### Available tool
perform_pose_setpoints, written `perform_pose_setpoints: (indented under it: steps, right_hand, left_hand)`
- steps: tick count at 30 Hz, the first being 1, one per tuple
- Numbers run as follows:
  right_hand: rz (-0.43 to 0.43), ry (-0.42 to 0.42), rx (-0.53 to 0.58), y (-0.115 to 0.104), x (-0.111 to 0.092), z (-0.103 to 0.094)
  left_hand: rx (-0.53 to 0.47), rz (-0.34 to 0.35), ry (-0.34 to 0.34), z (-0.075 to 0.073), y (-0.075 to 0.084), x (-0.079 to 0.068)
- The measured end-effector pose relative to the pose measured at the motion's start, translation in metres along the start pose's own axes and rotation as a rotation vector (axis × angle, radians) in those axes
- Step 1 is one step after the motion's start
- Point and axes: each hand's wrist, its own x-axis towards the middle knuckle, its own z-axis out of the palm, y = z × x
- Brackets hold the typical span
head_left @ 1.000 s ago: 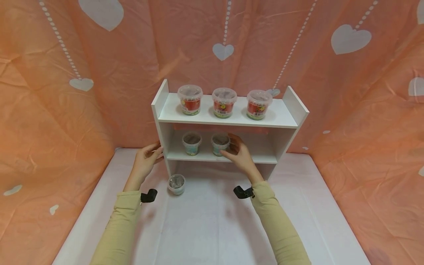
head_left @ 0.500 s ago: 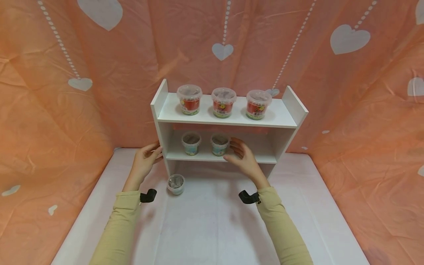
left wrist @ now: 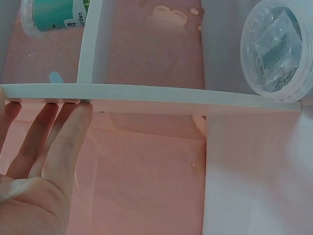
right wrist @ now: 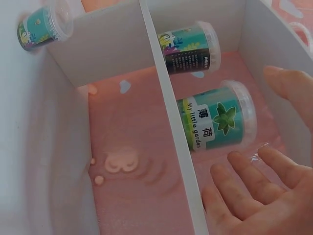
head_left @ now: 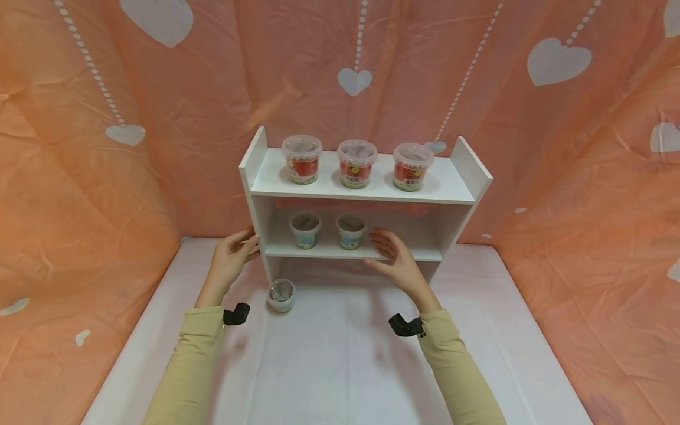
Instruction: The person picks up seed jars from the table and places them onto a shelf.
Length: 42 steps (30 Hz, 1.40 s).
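Note:
A white two-tier shelf (head_left: 448, 183) stands on the table. On its middle board are two small lidded green-blue tubs, the right tub (head_left: 350, 237) and the left tub (head_left: 305, 236). In the right wrist view the nearer tub (right wrist: 220, 120) reads "My little garden" beside a leaf picture. My right hand (head_left: 397, 267) is just right of that tub, apart from it, fingers spread and holding nothing. With fairly straight fingers, my left hand (head_left: 229, 260) touches the shelf's left side panel. A third green tub (head_left: 281, 297) stands on the table by the shelf's left foot.
Three larger red-labelled tubs sit in a row on the top board: left (head_left: 302, 160), middle (head_left: 356, 165) and right (head_left: 411, 168). An orange cloth (head_left: 308, 77) with white hearts hangs behind and along both sides. The table (head_left: 313, 366) has a pale covering.
My right hand has let go of the right tub on the middle board and drawn back to the right and toward me. My left hand stays at the side panel.

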Motion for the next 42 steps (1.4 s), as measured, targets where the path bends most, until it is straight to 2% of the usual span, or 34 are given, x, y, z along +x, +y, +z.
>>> perform_pose_setpoints:
  steps: [6, 13, 22, 34, 42]
  right_hand:
    - [-0.023, -0.01, -0.011, -0.004, -0.006, 0.003]
    - [-0.058, -0.049, 0.013, -0.005, -0.014, 0.014]
    - [-0.144, -0.123, 0.036, 0.003, -0.017, 0.027]
    - [-0.083, -0.21, 0.029, 0.003, -0.017, 0.049]
    - [-0.066, -0.264, 0.023, 0.021, -0.014, 0.063]
  left_hand:
    - [-0.034, 0.028, 0.004, -0.001, -0.001, -0.001]
    - [-0.006, -0.023, 0.006, 0.0, 0.003, 0.0]
    - [-0.012, -0.035, 0.001, 0.0, 0.003, 0.0]
    - [-0.01, -0.022, 0.002, 0.0, 0.003, 0.0]
    - [-0.019, -0.004, -0.002, 0.0, 0.0, 0.0]
